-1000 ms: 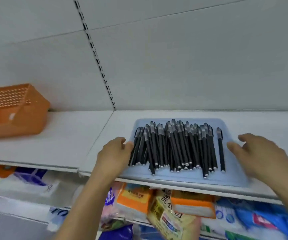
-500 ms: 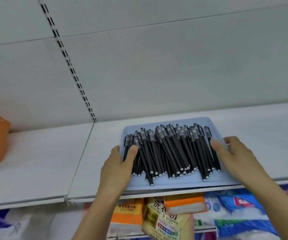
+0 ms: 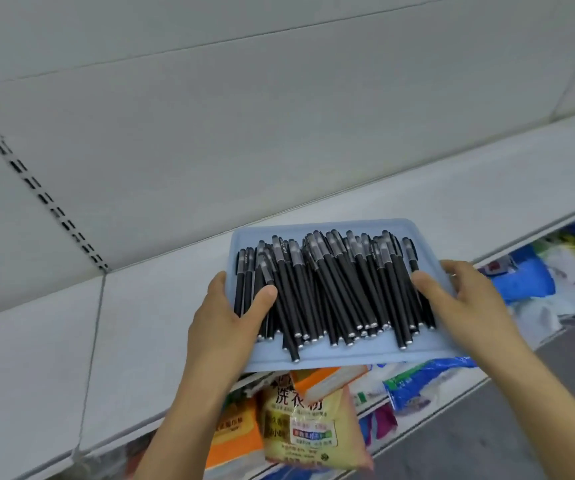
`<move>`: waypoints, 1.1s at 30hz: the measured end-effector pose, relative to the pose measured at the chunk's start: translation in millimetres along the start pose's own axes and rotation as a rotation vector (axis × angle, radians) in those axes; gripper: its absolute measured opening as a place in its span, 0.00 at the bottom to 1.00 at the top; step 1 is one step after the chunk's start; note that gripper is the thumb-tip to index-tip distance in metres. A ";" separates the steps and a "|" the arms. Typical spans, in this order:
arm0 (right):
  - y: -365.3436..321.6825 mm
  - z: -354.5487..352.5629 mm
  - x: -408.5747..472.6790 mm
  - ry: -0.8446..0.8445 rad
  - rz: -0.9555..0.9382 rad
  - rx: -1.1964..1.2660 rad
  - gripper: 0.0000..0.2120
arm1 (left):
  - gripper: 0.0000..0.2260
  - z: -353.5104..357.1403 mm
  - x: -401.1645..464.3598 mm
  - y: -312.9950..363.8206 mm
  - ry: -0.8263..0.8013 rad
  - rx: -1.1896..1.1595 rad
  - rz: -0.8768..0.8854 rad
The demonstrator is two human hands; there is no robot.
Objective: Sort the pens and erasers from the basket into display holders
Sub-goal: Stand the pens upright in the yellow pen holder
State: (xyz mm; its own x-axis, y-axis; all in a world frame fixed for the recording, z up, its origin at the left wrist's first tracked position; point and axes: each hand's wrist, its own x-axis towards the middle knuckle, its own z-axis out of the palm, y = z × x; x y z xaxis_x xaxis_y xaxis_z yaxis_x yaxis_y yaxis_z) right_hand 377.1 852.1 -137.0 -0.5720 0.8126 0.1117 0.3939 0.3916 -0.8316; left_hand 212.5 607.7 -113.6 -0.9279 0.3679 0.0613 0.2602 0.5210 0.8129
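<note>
Gripping blue tray (image 3: 348, 356) of black pens (image 3: 331, 289) by both side edges, at white shelf's (image 3: 140, 323) front edge.
Left hand (image 3: 223, 327) clamped on left rim, thumb over pens; right hand (image 3: 469, 303) clamped on right rim, thumb against outermost pens.

A shop aisle. White metal shelves (image 3: 140, 341) hang on a slotted upright (image 3: 36, 188). Below sit packaged goods (image 3: 306, 420), laundry-powder bags among them.
</note>
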 end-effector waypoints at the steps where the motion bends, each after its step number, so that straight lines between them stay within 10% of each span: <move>1: 3.7 -6.7 -8.1 0.027 0.019 0.006 0.16 | 0.30 4.7 1.0 2.6 -0.030 0.000 0.029; 6: 26.0 -54.3 -49.8 0.202 0.130 -0.044 0.21 | 0.36 44.7 -0.6 27.7 -0.228 -0.061 0.167; 14: 71.6 -131.1 -95.7 0.423 0.272 -0.036 0.21 | 0.15 121.7 -21.9 80.1 -0.458 -0.109 0.326; 33: 228.0 -359.1 -61.3 0.587 0.351 -0.083 0.18 | 0.15 362.9 -107.3 241.1 -0.650 -0.178 0.364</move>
State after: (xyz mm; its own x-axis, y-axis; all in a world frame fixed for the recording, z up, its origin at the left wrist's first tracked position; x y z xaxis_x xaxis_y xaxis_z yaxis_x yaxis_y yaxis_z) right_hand 760.3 1046.6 -138.1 0.0753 0.9875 0.1388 0.5516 0.0747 -0.8307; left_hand 471.8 973.3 -134.3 -0.4335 0.9005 0.0344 0.4214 0.1688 0.8910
